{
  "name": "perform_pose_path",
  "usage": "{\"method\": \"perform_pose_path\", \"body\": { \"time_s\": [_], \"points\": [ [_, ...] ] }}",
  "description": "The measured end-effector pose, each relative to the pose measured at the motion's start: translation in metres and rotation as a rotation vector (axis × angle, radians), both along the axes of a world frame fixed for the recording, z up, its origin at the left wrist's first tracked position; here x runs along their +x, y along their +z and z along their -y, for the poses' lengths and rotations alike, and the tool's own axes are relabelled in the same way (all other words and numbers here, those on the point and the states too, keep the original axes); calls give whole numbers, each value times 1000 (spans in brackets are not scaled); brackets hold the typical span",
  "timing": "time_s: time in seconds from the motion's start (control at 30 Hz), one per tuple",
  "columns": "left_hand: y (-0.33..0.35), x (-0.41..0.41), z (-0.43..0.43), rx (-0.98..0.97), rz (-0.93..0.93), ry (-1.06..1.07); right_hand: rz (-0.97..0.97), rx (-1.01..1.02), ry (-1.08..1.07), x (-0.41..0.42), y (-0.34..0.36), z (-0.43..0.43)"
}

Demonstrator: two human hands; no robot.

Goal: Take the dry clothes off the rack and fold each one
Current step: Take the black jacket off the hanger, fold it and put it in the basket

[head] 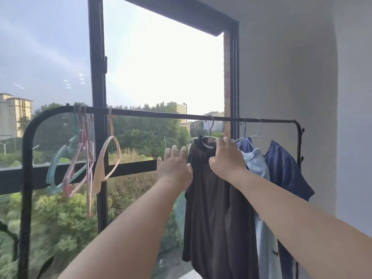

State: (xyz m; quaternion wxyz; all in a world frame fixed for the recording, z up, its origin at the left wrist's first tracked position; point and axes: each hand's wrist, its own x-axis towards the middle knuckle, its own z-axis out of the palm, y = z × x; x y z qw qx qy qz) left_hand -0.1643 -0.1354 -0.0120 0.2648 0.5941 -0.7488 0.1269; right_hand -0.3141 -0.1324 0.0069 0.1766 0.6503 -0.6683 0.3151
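Observation:
A black metal rack [153,113] runs across the window. A dark brown-black shirt [209,208] hangs from it on a white hanger [209,142]. To its right hang a light blue garment [259,168] and a navy shirt [285,170]. My right hand [228,157] grips the right shoulder of the dark shirt at the hanger. My left hand [175,165] is spread, fingers straight, beside the shirt's left shoulder; whether it touches the cloth I cannot tell.
Several bare plastic hangers, a blue one [58,164], pink ones [80,158] and a peach one [106,160], hang at the rack's left end. A black window frame [98,77] stands behind. A grey wall [302,97] closes the right side.

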Motion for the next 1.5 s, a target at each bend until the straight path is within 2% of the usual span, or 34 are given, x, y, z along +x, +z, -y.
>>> {"method": "perform_pose_path", "body": {
  "time_s": [0.1,0.23,0.33,0.53,0.73,1.13,1.4,1.5],
  "points": [
    [-2,-5,40,-11,-115,-8,61,-9,-37,-6,16,36],
    [3,-12,86,-32,-234,-16,138,128,-95,-7,29,75],
    [4,-20,114,-26,-216,-21,111,195,-175,-6,33,103],
    [6,-34,141,-44,-143,-61,169,193,-214,-24,43,136],
    [-11,-25,147,-24,59,42,215,60,-99,-42,37,147],
    [-15,-11,105,-63,-6,182,230,-205,149,-79,63,119],
    [-25,3,59,-55,-80,262,214,-54,278,-71,12,100],
    [-40,14,44,5,-114,299,177,21,318,-67,-12,90]
  ]
}}
